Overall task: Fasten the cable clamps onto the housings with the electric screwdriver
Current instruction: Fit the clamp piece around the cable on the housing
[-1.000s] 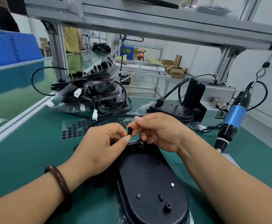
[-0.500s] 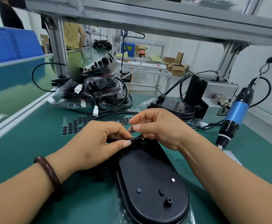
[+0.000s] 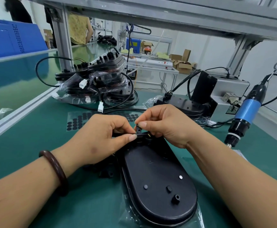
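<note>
Green bench (image 3: 35, 142), housing (image 3: 157, 175) lengthwise away, hands (image 3: 99, 139) (image 3: 167, 127) pinching clamp (image 3: 138, 128) at far end

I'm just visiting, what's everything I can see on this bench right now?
housing: one, black, on the green mat, nearest the person.
cable clamp: one, black, at the housing's far end.
cable: one, black, at the same end.
electric screwdriver: one, blue and black, hanging at right.
bagged housings: a pile, black, back left.
round pads: many, black, on the mat behind the hands.
bracelet: one, brown, left wrist.
left hand: one, pinches the cable.
right hand: one, pinches the cable clamp.
</note>
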`<state>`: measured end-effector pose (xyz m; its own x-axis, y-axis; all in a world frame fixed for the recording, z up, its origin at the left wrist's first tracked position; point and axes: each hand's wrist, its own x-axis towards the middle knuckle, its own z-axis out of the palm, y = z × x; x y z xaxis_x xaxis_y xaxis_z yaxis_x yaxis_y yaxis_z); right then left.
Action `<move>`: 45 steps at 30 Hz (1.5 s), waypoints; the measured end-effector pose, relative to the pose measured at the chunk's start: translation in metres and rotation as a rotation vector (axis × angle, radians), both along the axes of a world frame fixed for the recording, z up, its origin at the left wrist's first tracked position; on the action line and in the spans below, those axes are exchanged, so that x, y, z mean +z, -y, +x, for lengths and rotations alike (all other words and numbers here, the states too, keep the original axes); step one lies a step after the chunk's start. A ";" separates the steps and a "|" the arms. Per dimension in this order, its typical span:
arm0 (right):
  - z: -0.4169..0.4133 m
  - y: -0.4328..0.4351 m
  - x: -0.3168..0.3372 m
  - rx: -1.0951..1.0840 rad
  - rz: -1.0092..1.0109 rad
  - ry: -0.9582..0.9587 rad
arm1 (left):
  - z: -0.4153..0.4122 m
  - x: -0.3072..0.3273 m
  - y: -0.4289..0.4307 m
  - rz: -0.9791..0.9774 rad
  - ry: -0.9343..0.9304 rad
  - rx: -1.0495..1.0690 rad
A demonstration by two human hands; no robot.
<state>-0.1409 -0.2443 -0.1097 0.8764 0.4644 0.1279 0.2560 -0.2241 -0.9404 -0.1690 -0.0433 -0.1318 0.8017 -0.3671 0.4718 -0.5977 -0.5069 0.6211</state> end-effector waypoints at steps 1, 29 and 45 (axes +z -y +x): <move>0.000 0.000 0.001 0.010 -0.003 -0.010 | 0.000 0.000 0.000 0.002 0.001 -0.002; -0.007 -0.002 0.014 -0.039 -0.447 0.117 | -0.012 -0.003 0.011 0.085 0.100 0.149; 0.042 0.103 0.007 -0.639 -0.791 -0.168 | 0.001 0.002 0.012 0.211 0.171 0.015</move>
<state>-0.0991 -0.3473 -0.1031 0.9677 -0.1960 -0.1588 -0.2490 -0.8428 -0.4771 -0.1681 -0.0552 -0.1294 0.7229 -0.4608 0.5149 -0.6764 -0.6239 0.3913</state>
